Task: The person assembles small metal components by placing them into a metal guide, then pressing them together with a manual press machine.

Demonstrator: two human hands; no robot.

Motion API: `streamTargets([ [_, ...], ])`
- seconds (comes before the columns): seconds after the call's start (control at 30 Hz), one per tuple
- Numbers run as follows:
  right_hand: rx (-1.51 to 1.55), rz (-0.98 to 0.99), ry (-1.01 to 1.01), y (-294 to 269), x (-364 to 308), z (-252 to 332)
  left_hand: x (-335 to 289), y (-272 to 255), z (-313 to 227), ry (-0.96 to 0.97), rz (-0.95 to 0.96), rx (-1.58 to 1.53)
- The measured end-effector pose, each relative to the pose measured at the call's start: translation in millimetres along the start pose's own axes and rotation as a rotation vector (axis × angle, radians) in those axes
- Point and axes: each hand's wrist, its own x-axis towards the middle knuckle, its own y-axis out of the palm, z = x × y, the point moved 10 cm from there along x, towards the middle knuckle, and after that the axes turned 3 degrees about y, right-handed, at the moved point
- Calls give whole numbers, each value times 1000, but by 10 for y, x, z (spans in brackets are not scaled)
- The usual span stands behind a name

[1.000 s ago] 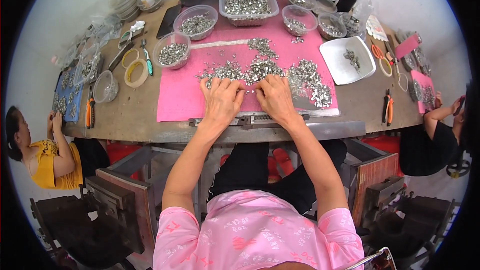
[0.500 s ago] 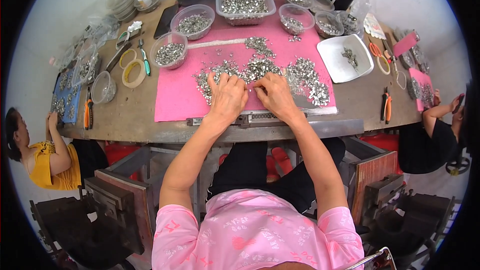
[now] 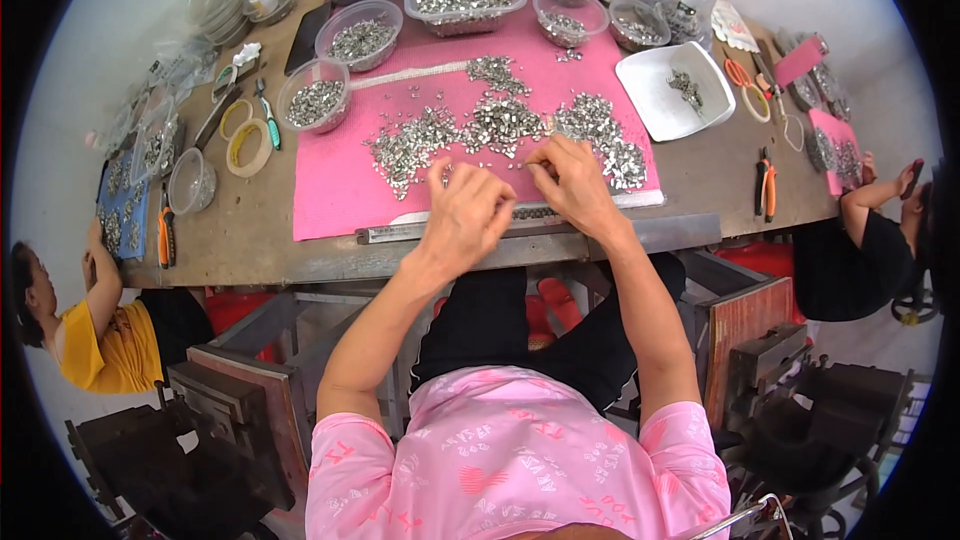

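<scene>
Small shiny metal pieces [image 3: 500, 125] lie in several heaps on a pink mat [image 3: 330, 202]. My left hand [image 3: 466, 212] hovers over the front edge of the mat, fingers curled together and slightly blurred; whatever they hold is too small to make out. My right hand [image 3: 577, 188] is beside it, thumb and forefinger pinched just in front of the heaps. What sits in that pinch cannot be made out. Below both hands, along the table edge, runs a metal bar [image 3: 390, 233] with a row of small pieces in it, partly hidden by my left hand.
A clear tub [image 3: 522, 2] and round bowls [image 3: 345, 103] of metal pieces stand behind the heaps. At right are a white tray [image 3: 640, 90] and orange-handled pliers [image 3: 765, 185]; at left, tape rolls [image 3: 240, 165] and more pliers [image 3: 166, 235]. One person sits on each side.
My left hand has drawn back from the heaps toward the table edge. The right hand has shifted slightly in the picture, still pinched. The whole view has tilted a little.
</scene>
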Motion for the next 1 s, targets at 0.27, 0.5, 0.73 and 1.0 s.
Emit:
streamTargets([
  [0.27,38,-45,8,-1,-83,-11,-77,239,-237,75,44,-29],
  [0.5,-7,-85,-155,198,106,229,-183,149,-292,74,-23,-3],
  [0.73,-145,-12,-179,492,251,230,-304,-72,-63,-96,-161,-10],
  [1.0,54,58,-35,-34,-193,174,-280,31,-89,-120,-138,29],
])
